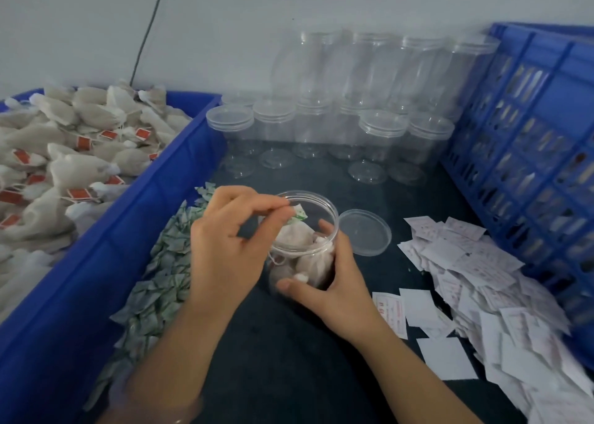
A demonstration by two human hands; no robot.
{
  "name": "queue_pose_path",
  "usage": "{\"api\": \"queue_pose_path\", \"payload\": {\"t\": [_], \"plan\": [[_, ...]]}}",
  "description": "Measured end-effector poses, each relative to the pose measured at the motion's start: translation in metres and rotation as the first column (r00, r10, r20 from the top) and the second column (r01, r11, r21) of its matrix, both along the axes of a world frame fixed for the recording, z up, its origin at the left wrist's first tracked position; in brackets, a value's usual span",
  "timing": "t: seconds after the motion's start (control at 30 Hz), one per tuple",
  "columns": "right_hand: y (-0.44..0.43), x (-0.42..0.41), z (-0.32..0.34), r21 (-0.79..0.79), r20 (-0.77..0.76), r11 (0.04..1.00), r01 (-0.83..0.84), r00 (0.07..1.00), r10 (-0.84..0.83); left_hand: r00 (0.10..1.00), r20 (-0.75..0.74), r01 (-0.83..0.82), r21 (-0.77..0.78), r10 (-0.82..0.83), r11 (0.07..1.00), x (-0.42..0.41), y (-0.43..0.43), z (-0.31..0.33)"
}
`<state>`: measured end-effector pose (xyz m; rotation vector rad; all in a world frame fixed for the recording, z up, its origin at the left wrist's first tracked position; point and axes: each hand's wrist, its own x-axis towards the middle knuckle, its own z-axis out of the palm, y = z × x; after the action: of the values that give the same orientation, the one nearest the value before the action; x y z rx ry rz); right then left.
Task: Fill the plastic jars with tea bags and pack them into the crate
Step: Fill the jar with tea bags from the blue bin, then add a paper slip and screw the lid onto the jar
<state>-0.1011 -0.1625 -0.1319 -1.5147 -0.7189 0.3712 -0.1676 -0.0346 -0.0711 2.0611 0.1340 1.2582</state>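
A clear plastic jar [316, 210] stands open on the dark table, partly filled with tea bags [299, 240]. My right hand [334, 282] grips the jar's side, thumb across its front. My left hand [225, 247] hovers over the jar's mouth and pinches a small green-and-white packet [297, 215] just above the opening. The jar's lid [364, 232] lies flat to its right. A blue bin [106, 256] on the left holds a heap of tea bags with red tags [64, 153]. The blue slatted crate [527, 153] stands at the right.
Several empty lidded jars [382, 134] are stacked at the back by the wall. A strip of green-and-white packets [154, 288] lies along the bin's side. White paper slips [475, 301] are piled at the right, next to the crate.
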Motion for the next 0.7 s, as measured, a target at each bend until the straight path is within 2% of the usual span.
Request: {"api": "queue_pose_path", "payload": {"t": [0.13, 0.23, 0.27, 0.33, 0.37, 0.43, 0.47, 0.6, 0.63, 0.7], "plan": [[0.001, 0.0, -0.001, -0.002, 0.015, 1.0, 0.0, 1.0, 0.0, 0.988, -0.15, 0.038, 0.029, -0.033, 0.999, 0.004, 0.006, -0.009], [0.0, -0.001, 0.001, -0.007, 0.05, 1.0, 0.005, 0.999, -0.005, 0.991, -0.099, 0.102, 0.171, -0.086, 0.98, 0.004, 0.009, -0.015], [0.0, -0.001, 0.001, -0.008, 0.057, 1.0, 0.001, 0.998, -0.001, 0.992, -0.065, 0.113, 0.171, -0.104, 0.979, 0.005, 0.007, -0.018], [-0.001, -0.001, 0.001, -0.003, 0.071, 1.0, -0.008, 0.997, 0.008, 0.985, -0.007, 0.174, 0.064, -0.174, 0.983, 0.008, 0.004, -0.022], [-0.002, -0.001, 0.001, 0.0, 0.081, 1.0, -0.01, 0.997, 0.01, 0.973, 0.006, 0.231, -0.061, -0.231, 0.971, 0.008, 0.0, -0.025], [-0.004, 0.0, 0.001, -0.01, 0.101, 1.0, -0.021, 0.995, 0.022, 0.933, -0.011, 0.331, -0.367, -0.36, 0.869, 0.008, -0.007, -0.028], [-0.006, 0.001, 0.003, -0.031, 0.115, 0.999, -0.04, 0.992, 0.043, 0.919, -0.033, 0.338, -0.449, -0.394, 0.827, 0.009, -0.008, -0.031], [-0.026, 0.01, 0.028, -0.241, 0.245, 0.964, -0.11, 0.954, 0.17, 0.922, -0.12, 0.287, -0.425, -0.368, 0.859, 0.013, -0.006, -0.04], [-0.035, 0.017, 0.032, -0.288, 0.288, 0.954, -0.076, 0.944, 0.162, 0.926, -0.122, 0.278, -0.418, -0.357, 0.865, 0.014, -0.005, -0.041], [-0.06, 0.031, 0.038, -0.355, 0.278, 0.931, 0.082, 0.96, 0.021, 0.932, -0.123, 0.266, -0.409, -0.342, 0.873, 0.015, -0.006, -0.042]]}}
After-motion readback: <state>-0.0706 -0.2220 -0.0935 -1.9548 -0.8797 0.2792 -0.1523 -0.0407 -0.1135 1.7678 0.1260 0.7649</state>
